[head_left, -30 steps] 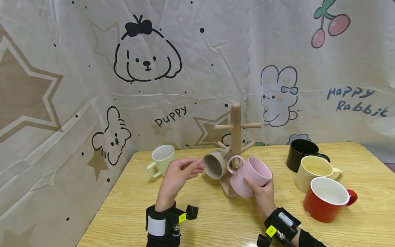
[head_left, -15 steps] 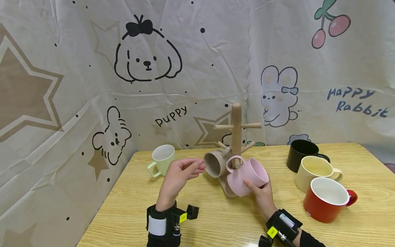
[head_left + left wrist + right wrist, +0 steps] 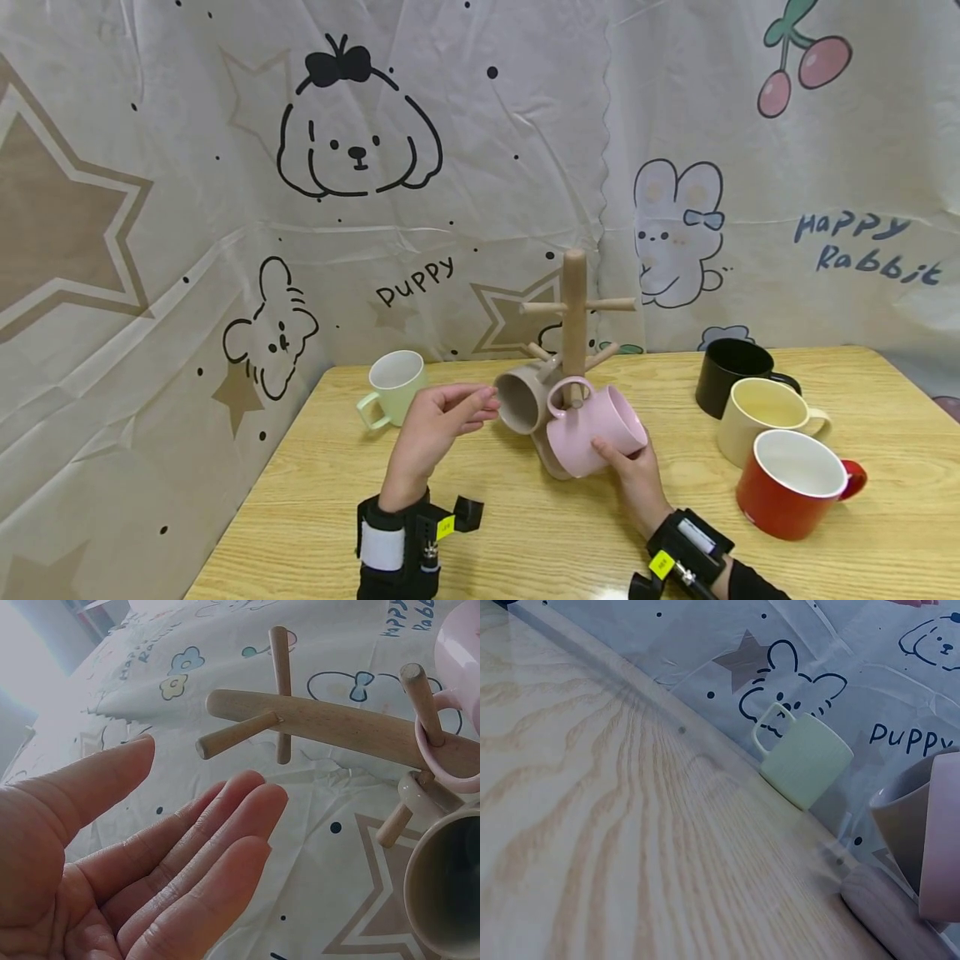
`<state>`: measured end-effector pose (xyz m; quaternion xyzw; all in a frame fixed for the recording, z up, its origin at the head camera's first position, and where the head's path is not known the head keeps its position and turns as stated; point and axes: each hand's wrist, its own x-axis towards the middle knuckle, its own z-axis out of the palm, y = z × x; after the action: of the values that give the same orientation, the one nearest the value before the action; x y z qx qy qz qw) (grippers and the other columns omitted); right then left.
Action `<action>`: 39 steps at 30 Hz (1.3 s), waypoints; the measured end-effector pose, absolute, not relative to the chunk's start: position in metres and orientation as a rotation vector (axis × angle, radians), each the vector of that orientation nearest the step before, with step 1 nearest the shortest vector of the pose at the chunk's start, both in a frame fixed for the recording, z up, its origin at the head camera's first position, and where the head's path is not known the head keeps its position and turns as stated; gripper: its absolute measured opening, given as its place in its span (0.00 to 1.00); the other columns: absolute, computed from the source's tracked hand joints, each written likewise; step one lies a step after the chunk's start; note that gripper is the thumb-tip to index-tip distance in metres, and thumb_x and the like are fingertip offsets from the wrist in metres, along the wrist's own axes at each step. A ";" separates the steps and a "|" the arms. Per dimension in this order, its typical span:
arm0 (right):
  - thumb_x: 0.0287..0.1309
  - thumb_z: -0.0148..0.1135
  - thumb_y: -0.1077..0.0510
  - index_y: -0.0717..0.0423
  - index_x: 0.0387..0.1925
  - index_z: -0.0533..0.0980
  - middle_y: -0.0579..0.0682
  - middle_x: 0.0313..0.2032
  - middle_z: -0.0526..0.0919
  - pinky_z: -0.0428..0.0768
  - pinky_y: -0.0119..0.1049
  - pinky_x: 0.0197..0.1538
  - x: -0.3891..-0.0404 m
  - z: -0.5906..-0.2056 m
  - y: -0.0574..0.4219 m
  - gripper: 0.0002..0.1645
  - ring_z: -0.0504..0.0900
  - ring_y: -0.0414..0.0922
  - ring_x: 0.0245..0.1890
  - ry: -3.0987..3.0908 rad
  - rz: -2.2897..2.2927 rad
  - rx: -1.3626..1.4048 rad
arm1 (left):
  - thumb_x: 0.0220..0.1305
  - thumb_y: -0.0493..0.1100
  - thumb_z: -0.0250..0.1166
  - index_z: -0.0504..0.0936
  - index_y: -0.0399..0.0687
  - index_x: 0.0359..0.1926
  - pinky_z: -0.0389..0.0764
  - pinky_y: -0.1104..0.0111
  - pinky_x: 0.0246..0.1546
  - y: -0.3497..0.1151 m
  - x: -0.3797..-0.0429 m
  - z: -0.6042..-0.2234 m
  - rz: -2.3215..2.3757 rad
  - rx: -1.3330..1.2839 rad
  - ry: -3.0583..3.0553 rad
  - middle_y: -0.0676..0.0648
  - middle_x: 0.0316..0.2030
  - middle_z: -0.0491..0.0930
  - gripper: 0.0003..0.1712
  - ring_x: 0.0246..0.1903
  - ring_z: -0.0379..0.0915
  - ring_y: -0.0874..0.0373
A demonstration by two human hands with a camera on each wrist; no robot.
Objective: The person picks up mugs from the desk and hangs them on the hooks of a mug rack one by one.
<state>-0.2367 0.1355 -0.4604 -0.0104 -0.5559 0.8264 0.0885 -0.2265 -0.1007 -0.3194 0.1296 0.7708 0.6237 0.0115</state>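
My right hand (image 3: 643,483) grips the pink mug (image 3: 592,437) by its body, thumb across the side. The mug is tilted, its mouth facing right. In the left wrist view its handle (image 3: 427,754) loops around a peg (image 3: 421,701) of the wooden mug tree (image 3: 574,308). Beside it a taupe mug (image 3: 517,402) hangs by its handle on another low peg. My left hand (image 3: 438,433) is held up left of the taupe mug, fingers loosely extended and holding nothing. The right wrist view shows only part of the pink mug (image 3: 941,847), without the right hand.
A pale green mug (image 3: 396,387) stands at the table's back left. On the right are a black mug (image 3: 731,375), a yellow mug (image 3: 761,425) and a red mug (image 3: 787,496). A printed cloth (image 3: 465,167) hangs behind the wooden table (image 3: 300,517).
The pink mug has shifted a little left, its handle moving further along the peg toward the post, with my right hand following. My left hand has stayed in place.
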 end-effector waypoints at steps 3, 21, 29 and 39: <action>0.57 0.58 0.63 0.51 0.65 0.50 0.42 0.53 0.65 0.70 0.21 0.52 -0.236 -0.458 0.138 0.38 0.68 0.33 0.51 -1.695 2.472 -0.020 | 0.64 0.44 0.58 0.81 0.39 0.47 0.81 0.65 0.42 -0.100 -0.226 -0.319 1.945 0.402 2.405 0.37 0.40 0.83 0.16 0.40 0.81 0.49; 0.67 0.31 0.36 0.50 0.70 0.46 0.50 0.71 0.50 0.37 0.39 0.73 -0.229 -0.390 0.185 0.38 0.45 0.42 0.72 -1.408 2.336 -0.111 | 0.63 0.41 0.59 0.82 0.38 0.44 0.81 0.64 0.43 -0.109 -0.229 -0.319 1.996 0.277 2.462 0.40 0.37 0.84 0.13 0.38 0.82 0.54; 0.66 0.24 0.34 0.45 0.68 0.49 0.48 0.69 0.53 0.39 0.37 0.73 -0.222 -0.367 0.198 0.35 0.48 0.40 0.71 -1.273 2.435 -0.111 | 0.63 0.41 0.59 0.82 0.37 0.44 0.81 0.63 0.44 -0.114 -0.228 -0.318 2.025 0.218 2.462 0.40 0.37 0.83 0.13 0.37 0.82 0.56; 0.66 0.49 0.53 0.56 0.60 0.65 0.49 0.56 0.72 0.66 0.32 0.59 -0.208 -0.343 0.220 0.24 0.66 0.44 0.59 -1.918 1.727 0.069 | 0.59 0.48 0.63 0.84 0.43 0.43 0.80 0.62 0.40 -0.110 -0.230 -0.323 1.648 0.236 3.047 0.44 0.37 0.85 0.16 0.38 0.81 0.54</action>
<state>-0.2079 0.2201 -0.3431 0.0257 -0.7138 0.6430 0.2763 -0.2300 -0.1097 -0.3234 0.0669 0.8657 0.4681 -0.1645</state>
